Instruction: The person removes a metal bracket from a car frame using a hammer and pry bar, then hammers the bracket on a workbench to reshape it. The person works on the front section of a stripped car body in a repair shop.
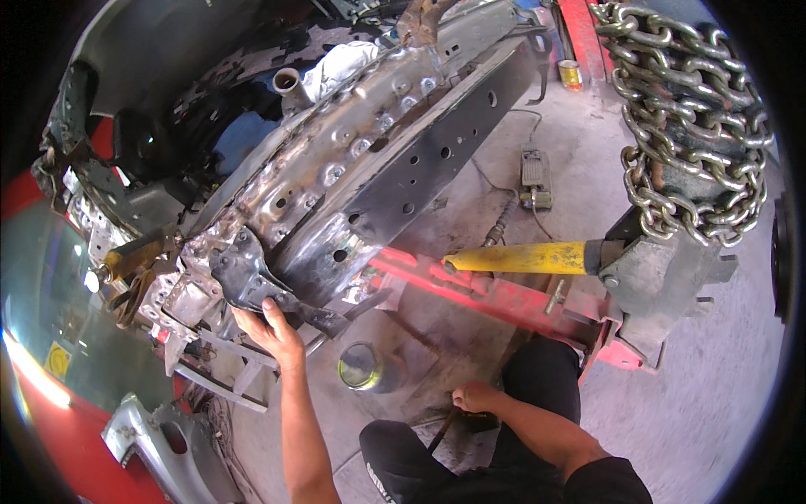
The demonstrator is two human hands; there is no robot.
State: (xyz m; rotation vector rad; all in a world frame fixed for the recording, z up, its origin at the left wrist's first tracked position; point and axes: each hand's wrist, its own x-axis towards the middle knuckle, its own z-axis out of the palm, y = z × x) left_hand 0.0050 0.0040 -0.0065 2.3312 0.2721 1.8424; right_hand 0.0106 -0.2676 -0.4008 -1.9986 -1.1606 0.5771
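the left hand reaches up to a dark bent metal bracket at the near end of a bare, weld-marked car frame rail; its fingers are curled around the bracket's lower edge, thumb on top. the right hand is down by the floor between the person's knees, fingers closed around a thin dark tool. a small round tin stands on the floor between the hands. a yellow ram lies to the right, and a heavy chain hangs above it.
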